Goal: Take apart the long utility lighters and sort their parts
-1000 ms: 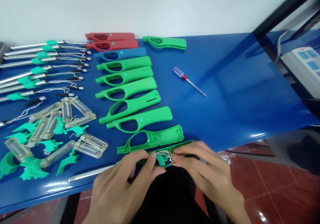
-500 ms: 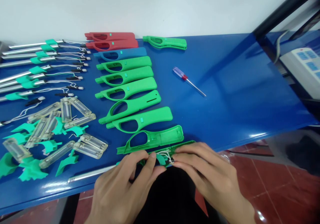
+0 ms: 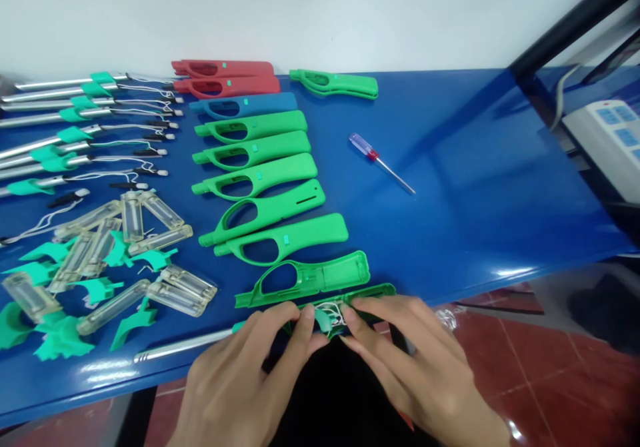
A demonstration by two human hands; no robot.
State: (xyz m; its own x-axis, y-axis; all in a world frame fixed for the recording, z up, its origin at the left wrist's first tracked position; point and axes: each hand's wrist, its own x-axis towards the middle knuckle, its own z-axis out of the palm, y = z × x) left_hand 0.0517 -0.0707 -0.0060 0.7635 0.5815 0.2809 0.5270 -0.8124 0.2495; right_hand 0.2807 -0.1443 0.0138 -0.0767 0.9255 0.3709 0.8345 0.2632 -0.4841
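At the table's near edge, my left hand (image 3: 260, 360) grips a green lighter shell half (image 3: 377, 292) by its front part, fingers closed around it. My right hand (image 3: 415, 354) is closed on the same shell, its thumb pressing near the white wires (image 3: 336, 314) inside. A teal trigger (image 3: 324, 320) shows between the two hands. From the shell's front end a metal lighter tube (image 3: 185, 345) sticks out to the left. Just beyond lies another open green shell half (image 3: 345, 272), hollow side up. My fingers hide much of the held shell's inside.
Green, blue and red lighter shells (image 3: 280, 167) lie in a column on the blue table (image 3: 475, 200). Metal tubes with wires (image 3: 50, 124), clear fuel tanks (image 3: 183, 290) and loose teal triggers (image 3: 97, 290) spread at left. A screwdriver (image 3: 373, 154) and a green shell (image 3: 345, 85) lie further right.
My right hand's fingers have shifted, uncovering more of the shell's rear end. The white wires now sit bunched inside the shell under my right thumb. My left hand stays nearly in place.
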